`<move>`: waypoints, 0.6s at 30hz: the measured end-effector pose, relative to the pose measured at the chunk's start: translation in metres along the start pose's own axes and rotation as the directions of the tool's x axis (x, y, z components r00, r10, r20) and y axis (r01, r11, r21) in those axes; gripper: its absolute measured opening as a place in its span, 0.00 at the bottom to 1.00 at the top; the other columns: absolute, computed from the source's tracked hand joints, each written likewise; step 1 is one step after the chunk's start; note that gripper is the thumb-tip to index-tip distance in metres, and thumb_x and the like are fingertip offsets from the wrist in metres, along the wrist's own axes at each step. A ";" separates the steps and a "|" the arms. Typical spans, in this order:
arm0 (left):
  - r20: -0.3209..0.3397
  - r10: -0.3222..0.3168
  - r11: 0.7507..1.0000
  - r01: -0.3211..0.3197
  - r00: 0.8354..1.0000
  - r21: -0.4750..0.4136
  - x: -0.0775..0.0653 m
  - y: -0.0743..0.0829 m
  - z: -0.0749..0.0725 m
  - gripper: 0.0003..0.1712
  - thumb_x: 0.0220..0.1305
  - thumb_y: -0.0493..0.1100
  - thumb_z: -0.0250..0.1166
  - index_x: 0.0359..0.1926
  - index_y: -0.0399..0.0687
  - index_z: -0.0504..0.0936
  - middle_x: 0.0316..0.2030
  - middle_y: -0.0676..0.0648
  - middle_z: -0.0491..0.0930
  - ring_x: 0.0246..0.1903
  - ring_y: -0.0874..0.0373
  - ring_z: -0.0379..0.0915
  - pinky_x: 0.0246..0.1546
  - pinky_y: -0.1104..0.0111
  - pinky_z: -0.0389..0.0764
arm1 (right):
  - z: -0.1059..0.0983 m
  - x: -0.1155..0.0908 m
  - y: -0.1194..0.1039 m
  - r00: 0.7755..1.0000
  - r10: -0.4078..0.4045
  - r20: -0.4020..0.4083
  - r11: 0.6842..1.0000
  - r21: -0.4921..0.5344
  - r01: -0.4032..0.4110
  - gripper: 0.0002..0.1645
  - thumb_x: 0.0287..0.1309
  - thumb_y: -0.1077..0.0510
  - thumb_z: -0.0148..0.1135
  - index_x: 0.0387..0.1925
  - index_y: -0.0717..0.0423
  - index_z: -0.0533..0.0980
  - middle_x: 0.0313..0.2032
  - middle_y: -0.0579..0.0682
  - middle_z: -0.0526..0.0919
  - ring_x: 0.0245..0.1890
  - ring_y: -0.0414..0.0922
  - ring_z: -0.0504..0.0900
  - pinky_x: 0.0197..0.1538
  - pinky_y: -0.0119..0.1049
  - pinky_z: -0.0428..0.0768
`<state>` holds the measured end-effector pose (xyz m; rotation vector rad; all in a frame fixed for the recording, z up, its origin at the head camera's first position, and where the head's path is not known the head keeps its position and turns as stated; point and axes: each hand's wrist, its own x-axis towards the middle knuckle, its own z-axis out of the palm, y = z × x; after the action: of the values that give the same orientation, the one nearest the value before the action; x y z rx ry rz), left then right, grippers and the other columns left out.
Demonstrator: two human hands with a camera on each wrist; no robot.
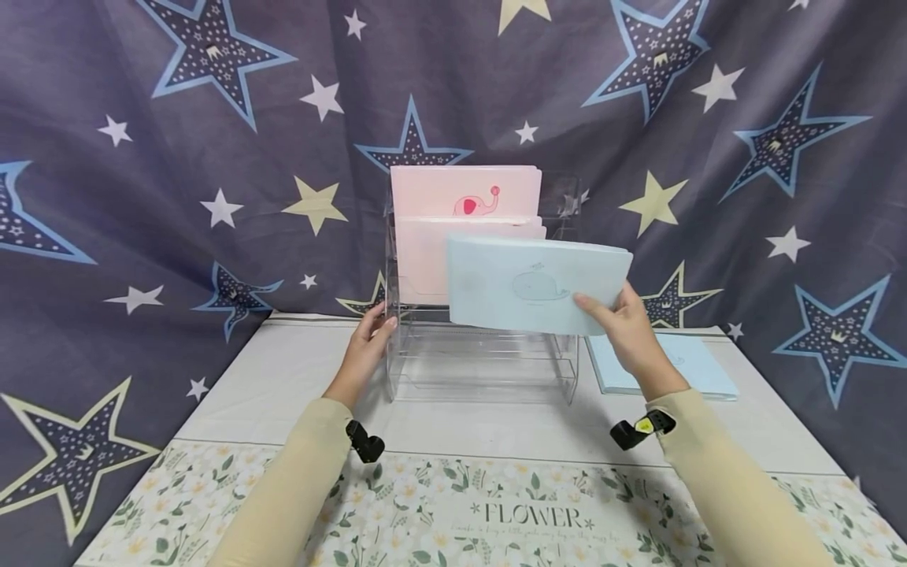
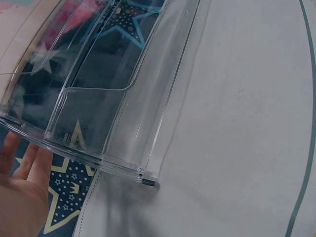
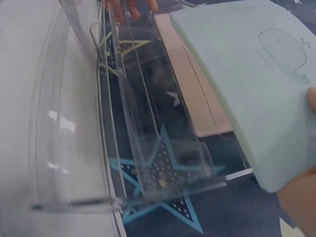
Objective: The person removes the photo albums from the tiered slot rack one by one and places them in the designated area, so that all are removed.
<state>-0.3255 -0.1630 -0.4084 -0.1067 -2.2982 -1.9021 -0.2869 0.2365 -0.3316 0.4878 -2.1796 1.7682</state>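
Note:
My right hand [image 1: 631, 327] pinches a light blue notebook [image 1: 496, 276] with a whale drawing, thumb on its front. The notebook is held in front of a clear plastic tiered rack [image 1: 482, 390], overlapping its middle tiers in the head view. Pink notebooks [image 1: 432, 189], the rear one with a red elephant, stand in the upper tiers. At the rack's left side, my left hand [image 1: 368, 335] holds the side panel, and its fingers [image 2: 39, 168] reach behind the edge in the left wrist view. Some fingers of each hand are hidden.
More light blue notebooks [image 1: 697, 370] lie on the white table [image 1: 305, 354], right of the rack. A floral mat [image 1: 439, 512] printed with "FLOWER" covers the near part. A dark star-patterned curtain [image 1: 248, 165] hangs behind and at both sides.

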 end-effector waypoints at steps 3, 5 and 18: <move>0.006 -0.003 1.000 0.003 1.000 0.004 -0.001 0.000 0.000 0.34 0.77 0.56 0.55 0.77 0.58 0.59 0.68 0.39 0.67 0.65 0.43 0.65 0.60 0.48 0.69 | -0.011 -0.002 -0.002 0.999 -0.034 0.004 0.999 0.000 0.034 0.27 0.70 0.53 0.62 0.66 0.51 0.66 0.54 0.44 0.80 0.49 0.39 0.83 0.49 0.35 0.81; 0.005 -0.006 1.000 0.006 1.000 0.007 0.000 -0.001 0.000 0.34 0.76 0.57 0.55 0.77 0.59 0.59 0.67 0.40 0.67 0.64 0.43 0.66 0.60 0.48 0.69 | -0.017 -0.004 -0.003 0.999 -0.048 0.013 0.999 0.004 0.048 0.26 0.71 0.55 0.61 0.66 0.50 0.66 0.52 0.42 0.80 0.47 0.38 0.84 0.46 0.33 0.82; -0.002 0.013 1.000 -0.013 1.000 -0.015 0.000 -0.001 0.001 0.34 0.75 0.58 0.56 0.77 0.60 0.61 0.65 0.39 0.68 0.62 0.44 0.67 0.61 0.48 0.70 | -0.052 -0.014 -0.007 0.998 -0.068 0.013 0.984 0.163 0.065 0.21 0.71 0.63 0.59 0.61 0.47 0.69 0.50 0.44 0.81 0.43 0.39 0.84 0.39 0.33 0.83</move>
<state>-0.3256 -0.1620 -0.4099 -0.1220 -2.2765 -1.9131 -0.2710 0.2872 -0.3208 0.6094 -2.0156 1.9213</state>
